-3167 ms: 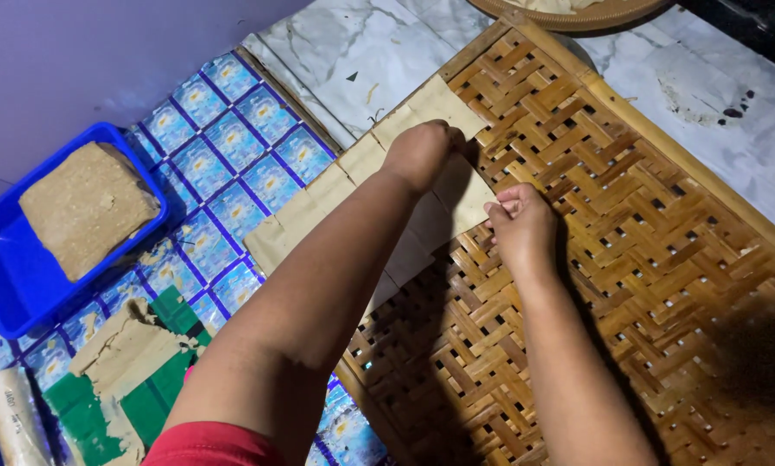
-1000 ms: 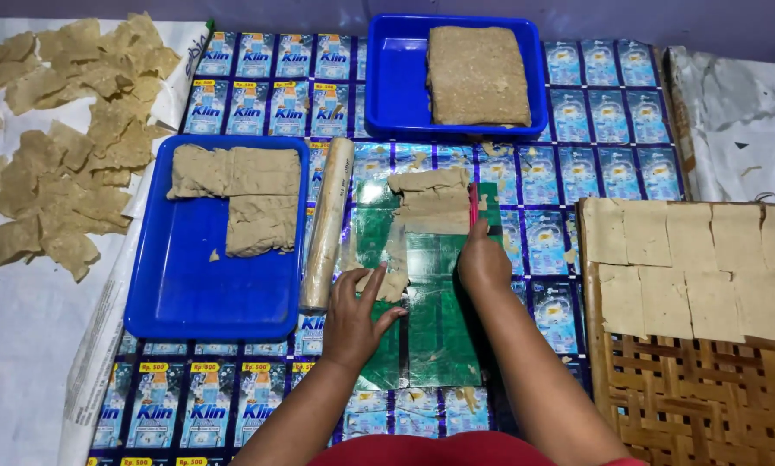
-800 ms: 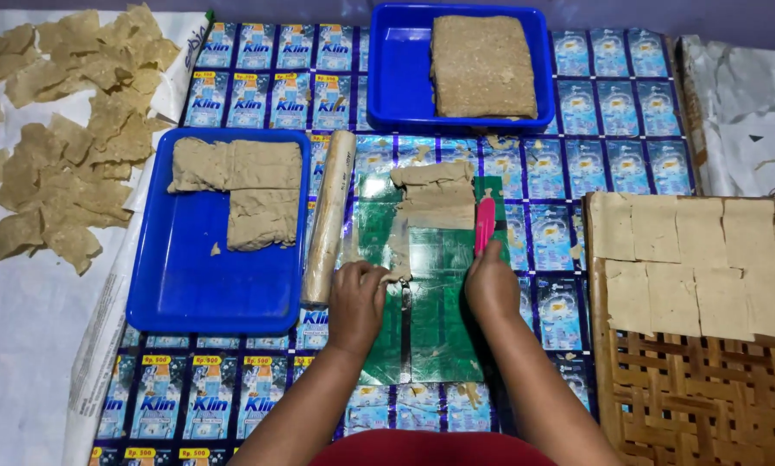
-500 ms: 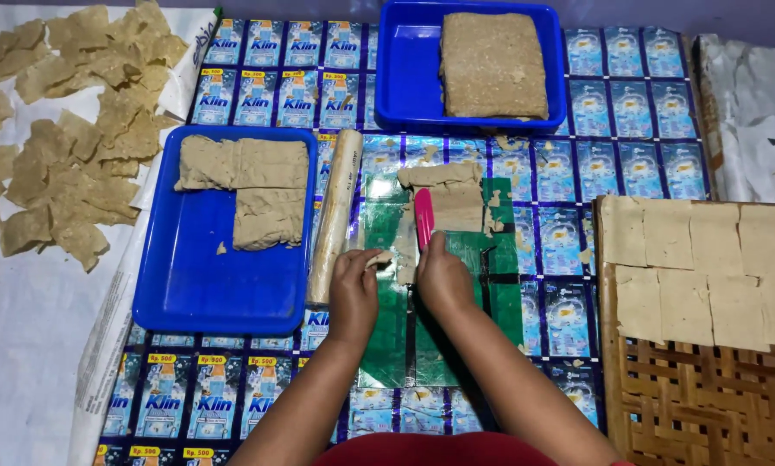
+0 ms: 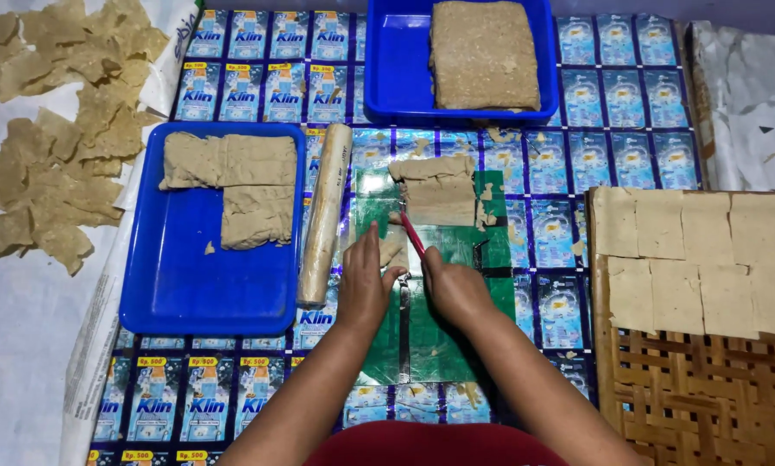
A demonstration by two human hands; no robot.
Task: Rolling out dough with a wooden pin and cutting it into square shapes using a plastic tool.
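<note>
My right hand [image 5: 453, 289] grips a thin red-handled tool [image 5: 411, 233] that slants up toward a flat sheet of tan dough [image 5: 436, 190] on a green cutting mat [image 5: 439, 328]. My left hand [image 5: 366, 285] rests flat on the mat beside it, fingers together, touching a small scrap of dough [image 5: 392, 251]. A dough-coated rolling pin [image 5: 323, 216] lies upright just left of my left hand.
A blue tray [image 5: 189, 285] at left holds dough slabs [image 5: 232, 181]. Another blue tray [image 5: 396, 69] at the top holds a thick dough block [image 5: 482, 53]. A woven bamboo rack [image 5: 707, 380] at right carries cut dough squares [image 5: 689, 259]. Dried dough pieces [image 5: 59, 129] cover the white cloth at far left.
The view swung from the bamboo rack back to the green mat. My right hand carried the red tool leftward from the mat's right side to its middle; my left hand stayed on the mat.
</note>
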